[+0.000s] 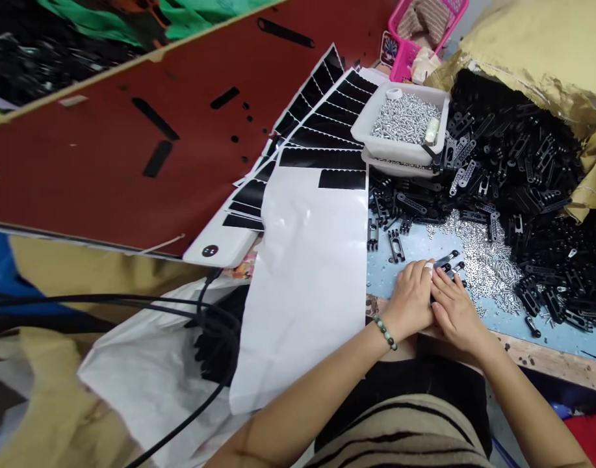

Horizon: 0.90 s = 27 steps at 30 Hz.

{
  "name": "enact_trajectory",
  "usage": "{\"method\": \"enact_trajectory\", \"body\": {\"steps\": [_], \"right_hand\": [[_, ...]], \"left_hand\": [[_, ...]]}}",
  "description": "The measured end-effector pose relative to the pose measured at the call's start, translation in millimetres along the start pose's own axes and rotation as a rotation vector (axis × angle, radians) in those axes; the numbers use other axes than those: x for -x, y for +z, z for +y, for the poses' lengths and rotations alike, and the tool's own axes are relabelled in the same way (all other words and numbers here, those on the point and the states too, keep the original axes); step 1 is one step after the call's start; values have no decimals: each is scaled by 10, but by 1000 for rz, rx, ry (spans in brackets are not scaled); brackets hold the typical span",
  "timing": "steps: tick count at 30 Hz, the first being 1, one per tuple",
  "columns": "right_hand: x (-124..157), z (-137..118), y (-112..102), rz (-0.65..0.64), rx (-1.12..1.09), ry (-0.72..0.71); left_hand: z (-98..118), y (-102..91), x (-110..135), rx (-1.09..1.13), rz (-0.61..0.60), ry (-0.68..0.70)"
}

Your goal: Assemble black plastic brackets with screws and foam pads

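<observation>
My left hand (409, 299) and right hand (456, 318) curl half-closed on a black plastic bracket (446, 262); loose silver screws (485, 266) lie just beside, black brackets (512, 162) heaped upper right.

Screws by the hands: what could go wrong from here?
The loose screws lie beside the right hand, so a slip might scatter them toward the table edge. They also run into the black brackets, where strays could hide. The screw tray sits on a second tray and might tip if bumped.
</observation>
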State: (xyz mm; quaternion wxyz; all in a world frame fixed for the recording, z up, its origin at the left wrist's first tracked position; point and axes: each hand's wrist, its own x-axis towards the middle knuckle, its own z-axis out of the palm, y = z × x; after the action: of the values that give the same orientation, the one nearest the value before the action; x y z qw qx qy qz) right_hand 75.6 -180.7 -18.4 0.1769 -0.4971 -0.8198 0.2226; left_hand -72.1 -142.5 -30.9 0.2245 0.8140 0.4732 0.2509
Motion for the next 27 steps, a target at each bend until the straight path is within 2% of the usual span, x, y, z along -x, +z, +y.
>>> {"method": "enact_trajectory", "body": {"steps": [2, 5, 7, 8, 11, 14, 17, 19, 21, 23, 25, 27], "right_hand": [[49, 50, -52, 82, -164, -13], [170, 114, -140, 388, -351, 38], [263, 161, -193, 562, -378, 82], [305, 190, -212, 605, -376, 98], [383, 267, -215, 601, -370, 114], [366, 272, -139, 525, -361, 114], [252, 199, -46, 473, -341, 87], [141, 139, -5, 451, -306, 62], [12, 85, 20, 449, -265, 51], [-145, 28, 47, 457, -216, 63], [-343, -48, 97, 434, -147, 93], [-582, -146, 177, 367, -56, 122]], "left_hand": [[31, 26, -34, 25, 12, -5], [81, -30, -36, 94, 62, 5], [65, -198, 63, 162, 124, -9], [36, -326, 162, 199, 157, -27], [-130, -818, 668, 275, 246, -139], [-422, -1264, 1345, 219, 351, -413], [-799, -1477, 1919, 35, 389, -609], [-1017, -1506, 2160, -104, 414, -644], [-1150, -1496, 2280, -224, 420, -648], [-1175, -1472, 2301, -307, 446, -639], [-1089, -1428, 2244, -347, 494, -620], [-905, -1349, 2117, -331, 529, -559]]}}
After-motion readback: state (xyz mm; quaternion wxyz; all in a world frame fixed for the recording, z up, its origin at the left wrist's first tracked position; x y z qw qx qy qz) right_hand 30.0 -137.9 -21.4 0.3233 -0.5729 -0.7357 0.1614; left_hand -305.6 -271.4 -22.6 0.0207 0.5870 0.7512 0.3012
